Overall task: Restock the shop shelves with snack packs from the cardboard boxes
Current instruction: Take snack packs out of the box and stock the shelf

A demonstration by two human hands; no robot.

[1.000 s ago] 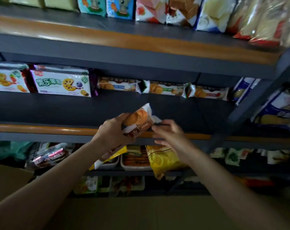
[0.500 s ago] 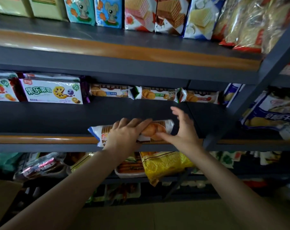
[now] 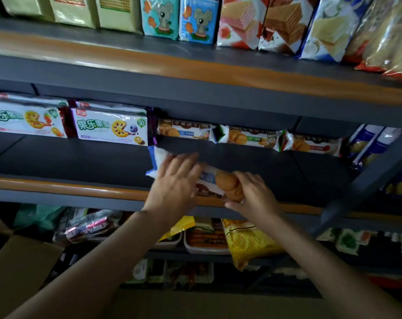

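A long white biscuit pack (image 3: 209, 179) with a blue left end and an orange biscuit picture lies slanted on the dark middle shelf (image 3: 80, 157), its blue end pointing toward the back. My left hand (image 3: 174, 183) lies flat on the pack's left half with straight fingers. At the pack's right end, near the shelf's orange front rail (image 3: 68, 187), my right hand (image 3: 253, 194) holds it between fingers and thumb. A brown cardboard box (image 3: 22, 261) shows at the lower left; its contents are out of sight.
Along the back of the middle shelf stand two white cookie boxes (image 3: 112, 127) and a row of similar biscuit packs (image 3: 248, 137). Wafer and cracker packs (image 3: 280, 24) fill the upper shelf. Below sit a yellow bag (image 3: 246, 242) and trays. A slanted grey post (image 3: 365, 180) crosses at right.
The pack came from my raised hands down onto the shelf, then slid deeper and turned slantwise, blue end to the back. My left hand went flat on it.
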